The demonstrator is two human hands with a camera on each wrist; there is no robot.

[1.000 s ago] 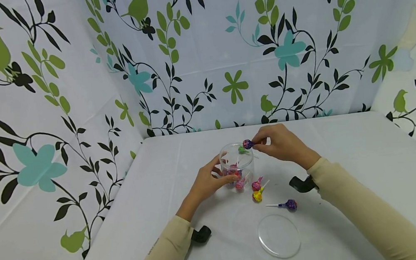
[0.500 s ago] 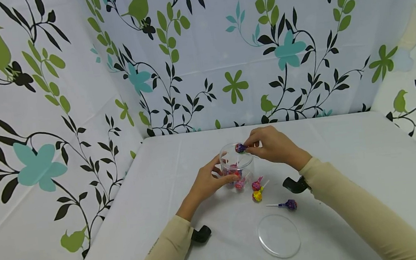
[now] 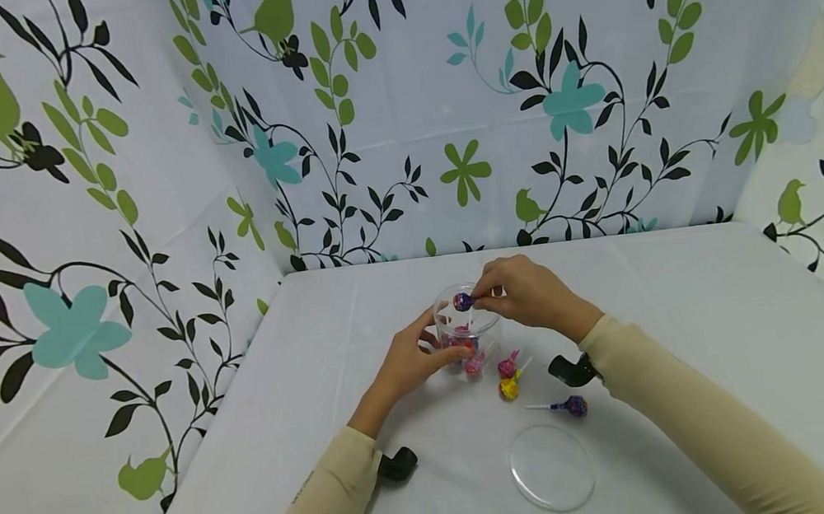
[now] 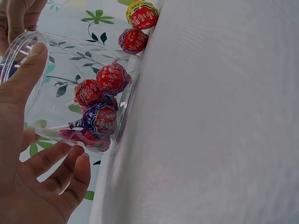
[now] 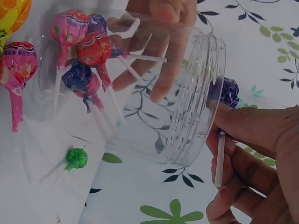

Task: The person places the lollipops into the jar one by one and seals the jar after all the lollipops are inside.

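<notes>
Fingers (image 3: 487, 283) on one jar (image 3: 481, 333), one lollipop (image 3: 463, 302)

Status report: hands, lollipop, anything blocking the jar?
Left hand holding jar. Right hand pinching purple lollipop at jar's mouth, not yet released. Lid off, lying on table; no obstruction visible at the opening.

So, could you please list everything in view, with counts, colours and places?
Jar: one, clear, on the table
Lollipops in the jar: at least four, red, pink and purple
Held lollipop: one, purple, at the jar's mouth
Pink lollipop: one, pink, beside the jar
Yellow lollipop: one, yellow, beside the pink one
Purple lollipop: one, purple, near the lid
Green lollipop: one, green, on the table
Lid: one, clear, on the table
Table: one, white, below
Printed backdrop: white, green, black, teal, around the table
Black wrist pieces: two, black, at the cuffs
Sleeves: two, beige
Left hand: one, gripping the jar
Right hand: one, pinching the held lollipop
</notes>
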